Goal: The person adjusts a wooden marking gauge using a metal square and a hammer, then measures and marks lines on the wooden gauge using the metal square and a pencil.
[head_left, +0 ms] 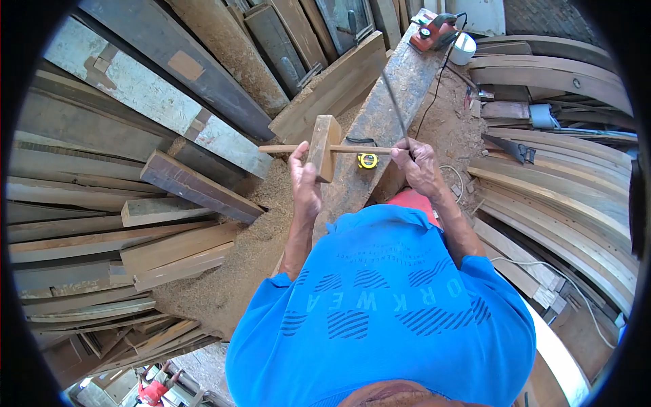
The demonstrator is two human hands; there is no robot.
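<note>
The fingers point(299, 150) of the left hand point(308, 192) are drawn in at the side of a wooden block point(326, 150), holding it, with the thumb against its side; how the other fingertips sit is partly hidden. The fingers of the right hand point(419, 169) are curled closed around a thin dark rod point(395, 105), and they also meet the right end of a slim wooden stick point(363, 150).

From the left, many boards lie stacked, with a pale painted plank point(159, 102) slanting across the upper ones. Low in the left corner is another person in a red top point(152, 392). A purplish-brown beam point(203, 186) lies nearer the hands, its lower end close to the sawdust point(271, 203) on the floor.

Next comes the wooden block, between the two hands and in front of the chest. The wooden stick passes through it crosswise, jutting out on both sides. Just right of the block, a yellow tape measure point(367, 161) rests on a long, dusty workbench point(407, 88). The thin dark rod slants up and leftward from the right fist, across the bench.

At the bench's far end sits a red power planer point(434, 34), with a white tub point(463, 49) just beside it. Farthest right, a handsaw point(510, 147) lies on curved boards point(556, 186) stacked along that side.
</note>
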